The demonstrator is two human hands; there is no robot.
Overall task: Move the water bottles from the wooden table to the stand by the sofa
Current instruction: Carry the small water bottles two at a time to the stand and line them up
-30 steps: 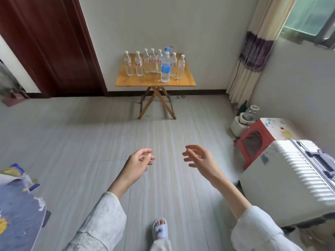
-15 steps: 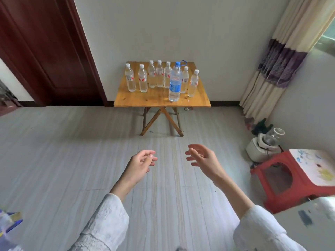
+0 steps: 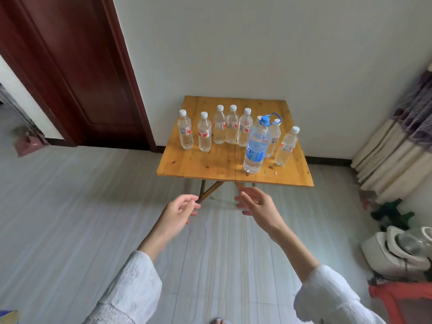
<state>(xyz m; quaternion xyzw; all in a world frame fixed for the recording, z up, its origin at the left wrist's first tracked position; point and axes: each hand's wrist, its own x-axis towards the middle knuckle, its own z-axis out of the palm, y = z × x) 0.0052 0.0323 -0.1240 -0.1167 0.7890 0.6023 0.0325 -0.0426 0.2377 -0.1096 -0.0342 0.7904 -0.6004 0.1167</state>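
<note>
A small wooden folding table (image 3: 205,163) stands against the white wall ahead. On it stand several small clear water bottles with white caps (image 3: 204,133) in a rough row, and one larger bottle with a blue label and blue cap (image 3: 256,146) near the front right. My left hand (image 3: 178,211) and my right hand (image 3: 258,205) hover side by side just short of the table's front edge, both empty with fingers loosely curled and apart. Neither hand touches a bottle. The stand and sofa are out of view.
A dark red door (image 3: 77,66) is left of the table. Curtains (image 3: 397,148) hang at the right. On the floor at the right sit a white appliance (image 3: 397,251) and a red stool (image 3: 404,300). Grey tiled floor lies between me and the table.
The table and bottles have come much closer and larger in view. Both hands stay raised, empty, and now reach near the table's front edge. The white suitcase has left the view.
</note>
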